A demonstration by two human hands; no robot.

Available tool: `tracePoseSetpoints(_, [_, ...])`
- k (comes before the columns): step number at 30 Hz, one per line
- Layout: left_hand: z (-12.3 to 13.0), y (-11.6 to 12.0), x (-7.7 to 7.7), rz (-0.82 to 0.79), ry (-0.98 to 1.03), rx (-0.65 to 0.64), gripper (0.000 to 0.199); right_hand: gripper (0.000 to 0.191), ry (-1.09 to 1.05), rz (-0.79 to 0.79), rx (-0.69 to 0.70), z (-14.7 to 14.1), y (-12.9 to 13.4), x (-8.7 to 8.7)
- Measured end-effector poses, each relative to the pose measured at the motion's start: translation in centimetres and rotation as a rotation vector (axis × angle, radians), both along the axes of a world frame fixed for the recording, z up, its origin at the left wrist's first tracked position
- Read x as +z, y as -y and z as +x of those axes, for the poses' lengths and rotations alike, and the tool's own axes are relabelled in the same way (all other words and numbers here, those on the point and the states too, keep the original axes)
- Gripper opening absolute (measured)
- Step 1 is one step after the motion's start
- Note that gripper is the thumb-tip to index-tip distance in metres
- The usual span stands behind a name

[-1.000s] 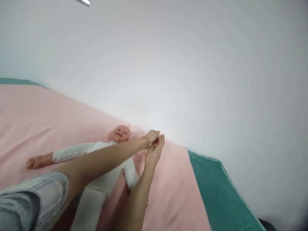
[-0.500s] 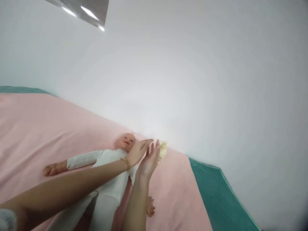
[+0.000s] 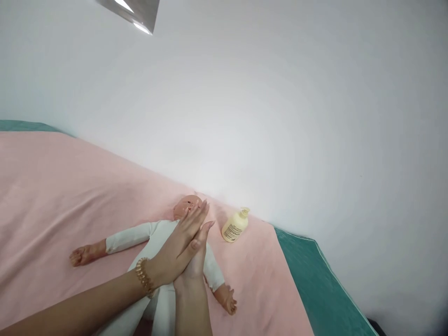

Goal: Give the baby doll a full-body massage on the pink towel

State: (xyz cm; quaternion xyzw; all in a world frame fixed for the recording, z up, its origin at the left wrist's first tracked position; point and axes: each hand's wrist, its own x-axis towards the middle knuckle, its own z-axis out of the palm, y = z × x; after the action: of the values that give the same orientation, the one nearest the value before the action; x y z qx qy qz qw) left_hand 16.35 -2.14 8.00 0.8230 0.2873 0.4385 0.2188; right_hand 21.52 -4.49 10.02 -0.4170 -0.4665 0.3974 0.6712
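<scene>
My left hand [image 3: 173, 252], with a beaded bracelet [image 3: 144, 276] at its wrist, lies palm to palm against my right hand [image 3: 196, 265]. The fingers of both hands are stretched out, and no object shows between them. They are above the chest of a baby doll [image 3: 164, 228] in a white cloth body, which lies on its back with arms spread. My hands hide part of its face and torso. Just right of my fingertips, a pale yellow pump bottle [image 3: 235, 226] with dark printing stands slightly tilted in view.
A pink sheet [image 3: 87, 186] lies under the doll and the bottle. Green surface [image 3: 308, 275] shows at its right side and far left corner. Behind runs a white wall [image 3: 262, 116], with a shiny grey panel [image 3: 140, 14] at the top.
My hands have come down and back towards me, and their palms now meet where they were slightly apart. The pump bottle, partly hidden before, is now in full view.
</scene>
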Motion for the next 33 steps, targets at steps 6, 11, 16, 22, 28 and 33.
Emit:
tracePoseSetpoints(6, [-1.7,-0.3,-0.2,0.232,-0.095,-0.115,0.084,0.09,-0.179,-0.18,0.195,1.9,-1.0,0.4])
tracePoseSetpoints(11, [-3.9,-2.1,-2.3,0.04,-0.107,-0.125,0.064,0.077,-0.134,-0.204,0.135,4.8,-1.8,-0.1])
tracePoseSetpoints(16, [-6.8,-3.9,-2.7,-0.381,0.216,0.21,0.05,0.051,0.328,-0.267,0.214,7.1,0.7,1.9])
tracePoseSetpoints(22, [-7.4,-4.9,-3.7,-0.5,0.334,0.286,0.049,0.048,0.744,-0.195,0.576,5.2,3.0,2.3])
tracePoseSetpoints(28, [-7.1,-4.9,-4.3,-0.55,0.375,0.264,0.049,0.055,0.711,-0.077,0.436,2.3,1.9,-2.3])
tracePoseSetpoints(33, [-6.9,-4.6,-4.0,-0.559,0.338,0.253,0.05,0.065,0.938,-0.059,0.324,3.3,0.3,-4.2])
